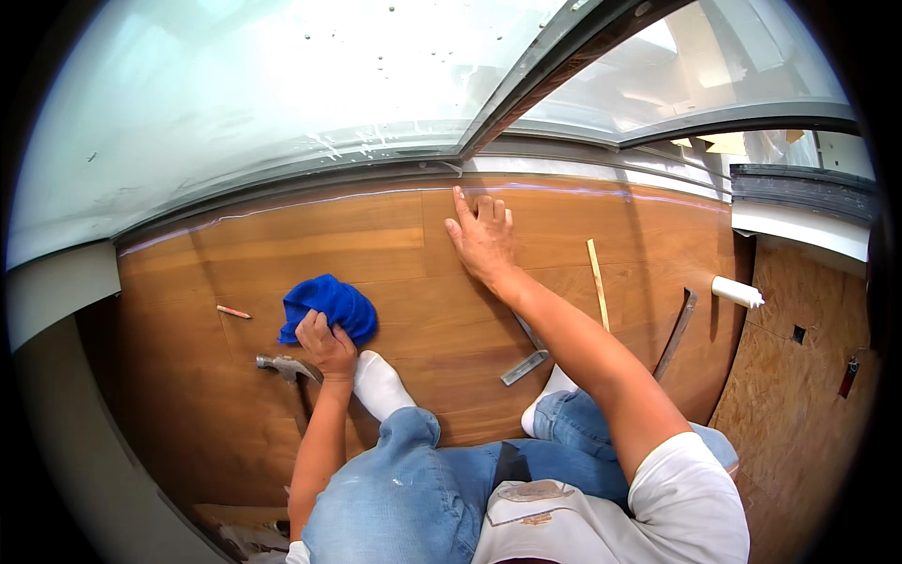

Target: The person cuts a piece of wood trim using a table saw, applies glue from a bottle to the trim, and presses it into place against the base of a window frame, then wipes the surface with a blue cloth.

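Observation:
My left hand is closed on a bunched blue cloth resting on the wooden floor. Ahead of me, my right hand reaches to the floor's far edge, index finger stretched forward and the other fingers loosely bent, with nothing held. That fingertip touches or hovers just at a thin whitish line, like a bead of sealant, running along the foot of the window frame. A hammer lies beside my left wrist. Near my right forearm is a metal square, partly covered by the arm.
A red pencil lies left of the cloth. To the right are a narrow wood strip, a dark flat bar and a white tube. Glass panes rise along the far side. Bare chipboard borders the floor's right end.

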`<state>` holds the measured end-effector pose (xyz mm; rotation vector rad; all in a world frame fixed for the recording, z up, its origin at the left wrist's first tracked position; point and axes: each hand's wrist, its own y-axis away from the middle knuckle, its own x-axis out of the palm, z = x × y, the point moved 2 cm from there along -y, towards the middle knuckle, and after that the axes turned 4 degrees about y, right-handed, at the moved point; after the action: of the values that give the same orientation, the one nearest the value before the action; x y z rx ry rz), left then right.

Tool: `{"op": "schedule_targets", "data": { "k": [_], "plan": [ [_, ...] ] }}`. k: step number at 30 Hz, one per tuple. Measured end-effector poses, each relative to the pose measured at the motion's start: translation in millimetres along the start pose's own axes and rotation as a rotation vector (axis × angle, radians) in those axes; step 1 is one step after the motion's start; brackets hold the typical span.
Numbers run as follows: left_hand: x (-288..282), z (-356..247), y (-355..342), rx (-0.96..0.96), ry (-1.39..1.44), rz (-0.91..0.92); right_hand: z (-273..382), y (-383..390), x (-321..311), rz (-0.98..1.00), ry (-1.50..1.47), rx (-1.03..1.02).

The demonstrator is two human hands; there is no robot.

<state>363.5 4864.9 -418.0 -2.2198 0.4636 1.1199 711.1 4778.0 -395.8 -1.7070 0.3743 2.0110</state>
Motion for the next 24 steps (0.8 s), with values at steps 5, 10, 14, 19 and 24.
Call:
{"op": "schedule_targets", "data": {
  "k": [5, 10, 14, 19, 24],
  "plan": [
    [0.3, 0.4, 1.1, -0.018, 0.001, 0.005, 35.0, -10.4, 10.7, -0.045, 0.008, -0.014],
    [1.6, 0.8, 0.6, -0.028, 0.009, 0.015, 64.6, -19.3, 17.0, -0.078, -0.041, -0.047],
    [-0.5, 0.4, -0.1, -0.034, 0.012, 0.007, 78.0, -19.7, 16.5, -0.042, -0.138, -0.048],
    [-1.8, -2.9, -3.0, -0.039, 0.018, 0.005, 43.9, -13.3, 7.0, -0.104, 0.003, 0.147],
    [-2.0, -1.8, -3.6, -0.036, 0.022, 0.013, 53.3, -16.0, 10.5, -0.081, 0.027, 0.061]
  ]
}}
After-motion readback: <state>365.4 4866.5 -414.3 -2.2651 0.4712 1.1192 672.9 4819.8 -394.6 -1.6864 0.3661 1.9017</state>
